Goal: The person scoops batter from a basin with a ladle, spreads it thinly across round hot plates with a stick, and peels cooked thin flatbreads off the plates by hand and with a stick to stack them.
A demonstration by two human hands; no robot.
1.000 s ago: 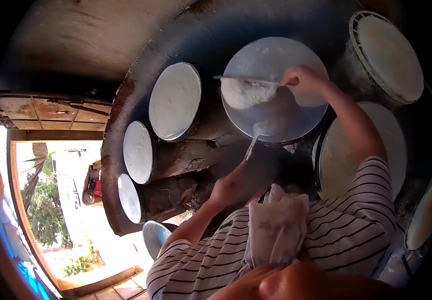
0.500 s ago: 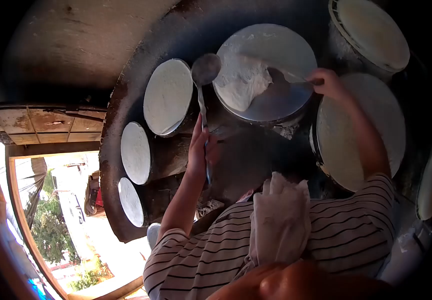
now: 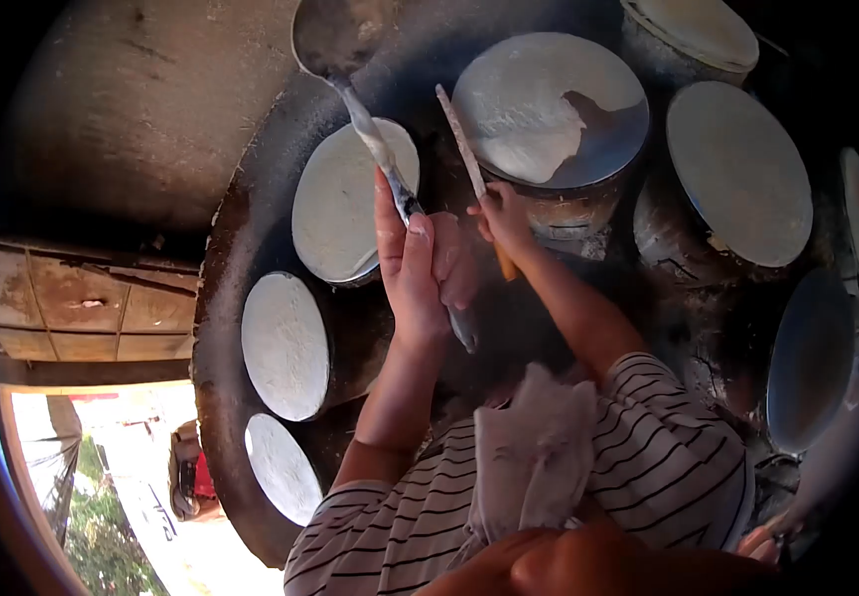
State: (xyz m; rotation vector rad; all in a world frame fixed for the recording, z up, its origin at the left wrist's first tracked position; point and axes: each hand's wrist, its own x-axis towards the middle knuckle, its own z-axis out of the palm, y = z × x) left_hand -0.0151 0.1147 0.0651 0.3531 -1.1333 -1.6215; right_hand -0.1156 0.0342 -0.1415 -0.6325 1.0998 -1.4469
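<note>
My left hand (image 3: 420,263) is closed around the handle of a metal ladle (image 3: 338,38). The ladle's bowl points to the upper left, and whitish batter coats its handle. In my right hand (image 3: 505,221) is a long, thin spatula (image 3: 461,144) with a wooden handle, its batter-smeared blade tilted up and left. Beyond the spatula stands a round griddle (image 3: 616,124). White batter (image 3: 524,104) covers most of its top, leaving a bare dark patch at the right. The spatula is apart from the batter. Left of it, a batter-covered griddle (image 3: 355,219) lies partly behind the ladle.
More coated griddles (image 3: 286,348) curve down the left side, and others (image 3: 742,174) stand at the right. A bare dark griddle (image 3: 812,363) is at the lower right. A rusty curved rim (image 3: 213,328) edges the left. A pale cloth (image 3: 534,447) hangs at my chest.
My right hand has drawn the spatula off the griddle, left and towards me. The ladle has risen to the upper left. The view has shifted, bringing the bare griddle into sight.
</note>
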